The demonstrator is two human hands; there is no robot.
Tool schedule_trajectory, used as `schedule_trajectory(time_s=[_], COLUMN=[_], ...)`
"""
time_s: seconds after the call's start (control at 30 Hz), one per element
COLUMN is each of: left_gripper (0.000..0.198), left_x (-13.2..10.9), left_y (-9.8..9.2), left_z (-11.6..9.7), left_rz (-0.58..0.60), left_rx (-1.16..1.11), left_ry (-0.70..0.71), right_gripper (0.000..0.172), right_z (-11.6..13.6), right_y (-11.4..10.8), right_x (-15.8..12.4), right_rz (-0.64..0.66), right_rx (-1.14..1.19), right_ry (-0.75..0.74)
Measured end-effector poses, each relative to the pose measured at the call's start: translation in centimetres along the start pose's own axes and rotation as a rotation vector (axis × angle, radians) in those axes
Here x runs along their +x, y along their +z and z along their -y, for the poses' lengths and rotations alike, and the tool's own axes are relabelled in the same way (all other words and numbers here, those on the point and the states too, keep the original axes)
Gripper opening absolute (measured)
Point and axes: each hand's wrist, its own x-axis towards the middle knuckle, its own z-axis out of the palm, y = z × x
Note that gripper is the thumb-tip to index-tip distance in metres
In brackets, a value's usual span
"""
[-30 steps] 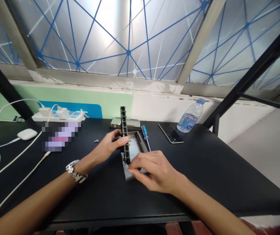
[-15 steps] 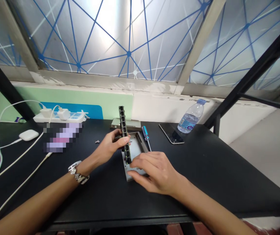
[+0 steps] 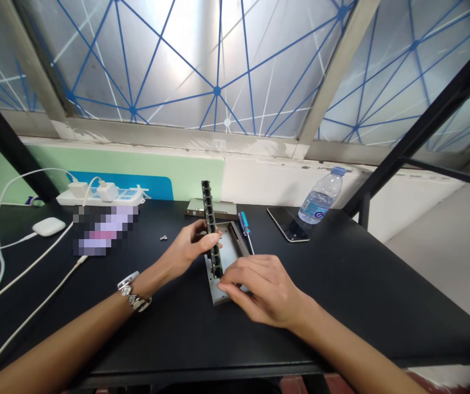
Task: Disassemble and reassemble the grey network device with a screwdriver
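My left hand is closed round a long black board with a row of ports, holding it on edge and tilted up out of a shallow grey metal case on the black table. My right hand lies over the near end of that case, with its fingertips pinched at the board's lower end. A blue-handled screwdriver lies just right of the case. A flat grey cover plate rests behind it.
A small screw lies left of the case. A phone and a water bottle sit at the back right. A white power strip, white cables and a white earbud case occupy the left.
The board has tipped slightly and my right hand's fingertips have shifted a little along the case's near end. Both hands stay in the same place.
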Motion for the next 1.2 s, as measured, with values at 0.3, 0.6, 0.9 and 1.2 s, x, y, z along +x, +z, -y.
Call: schedule_trajectory(time_s=[0.3,0.6,0.9,1.2], left_gripper=[0.052,0.047,0.064,0.064], left_x=[0.1,0.4,-1.1,-1.0], left_y=[-0.1,-0.3,1.1,1.2], left_z=[-0.4,0.4,1.2,2.1], left_rz=[0.034,0.072,0.358,0.339], left_rx=[0.031,-0.093,-0.354,-0.394], left_ry=[0.018,-0.004,-0.064,0.003], right_gripper=[0.005,0.004,0.023,0.012], right_z=[0.4,0.6,0.1,-1.0], right_y=[0.3,0.8,0.8,0.7], right_x=[0.0,-0.3,-0.4,-1.5], right_rz=[-0.003,-0.013,-0.185,-0.260], right_rx=[-0.041,0.013,0.202,0.502], right_ry=[-0.002,0.006,0.185,0.308])
